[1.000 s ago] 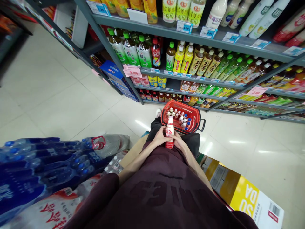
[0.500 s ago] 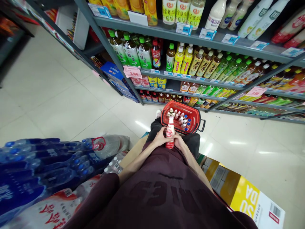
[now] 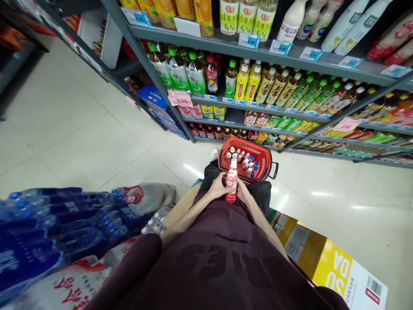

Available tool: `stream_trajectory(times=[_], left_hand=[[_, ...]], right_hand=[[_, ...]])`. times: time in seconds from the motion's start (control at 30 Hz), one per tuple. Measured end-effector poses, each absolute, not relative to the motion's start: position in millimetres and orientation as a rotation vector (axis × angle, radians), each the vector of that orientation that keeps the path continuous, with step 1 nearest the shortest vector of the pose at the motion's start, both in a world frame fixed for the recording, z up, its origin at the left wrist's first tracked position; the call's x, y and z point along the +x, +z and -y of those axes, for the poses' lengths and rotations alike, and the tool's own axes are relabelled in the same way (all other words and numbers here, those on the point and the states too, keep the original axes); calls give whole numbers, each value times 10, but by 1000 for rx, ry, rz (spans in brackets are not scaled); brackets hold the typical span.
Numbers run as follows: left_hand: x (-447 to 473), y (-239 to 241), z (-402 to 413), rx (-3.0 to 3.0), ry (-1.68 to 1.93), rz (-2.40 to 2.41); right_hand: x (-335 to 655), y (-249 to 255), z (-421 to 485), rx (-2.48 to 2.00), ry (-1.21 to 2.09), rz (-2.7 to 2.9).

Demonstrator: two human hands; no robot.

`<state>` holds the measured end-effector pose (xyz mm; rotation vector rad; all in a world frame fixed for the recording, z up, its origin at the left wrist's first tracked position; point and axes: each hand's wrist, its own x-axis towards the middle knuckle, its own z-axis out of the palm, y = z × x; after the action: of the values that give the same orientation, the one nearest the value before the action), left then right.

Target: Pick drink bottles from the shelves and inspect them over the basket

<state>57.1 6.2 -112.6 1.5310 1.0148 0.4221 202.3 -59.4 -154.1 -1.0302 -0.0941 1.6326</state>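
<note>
A white drink bottle with a red label and red base (image 3: 231, 183) stands nearly upright in front of my lap. My left hand (image 3: 218, 186) is closed round its left side, and my right hand (image 3: 241, 189) grips it from the right. Just beyond the bottle, a red shopping basket (image 3: 267, 160) rests between my knees. Inside it several small bottles stand in groups, some with white caps and some with blue caps (image 3: 252, 158). The lower fingers of both hands are partly hidden behind the bottle.
Shelves (image 3: 200, 36) of bottled drinks run across the front. To my left lie shrink-wrapped packs of water bottles (image 3: 74, 232). A yellow and white carton (image 3: 335, 267) stands at my right. Pale floor tiles (image 3: 322, 185) stretch on both sides.
The bottle has shifted very slightly to the right in my hands. Both hands keep their hold, and the basket stays in place.
</note>
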Motion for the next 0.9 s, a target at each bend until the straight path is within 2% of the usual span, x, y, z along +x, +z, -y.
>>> stream_trajectory(times=[0.4, 0.9], left_hand=[[604, -1443, -51, 1152, 431, -988], [575, -1488, -61, 1253, 395, -1026]], right_hand=[[2020, -1583, 610, -1026, 1636, 140], [2018, -1603, 584, -1015, 1689, 94]])
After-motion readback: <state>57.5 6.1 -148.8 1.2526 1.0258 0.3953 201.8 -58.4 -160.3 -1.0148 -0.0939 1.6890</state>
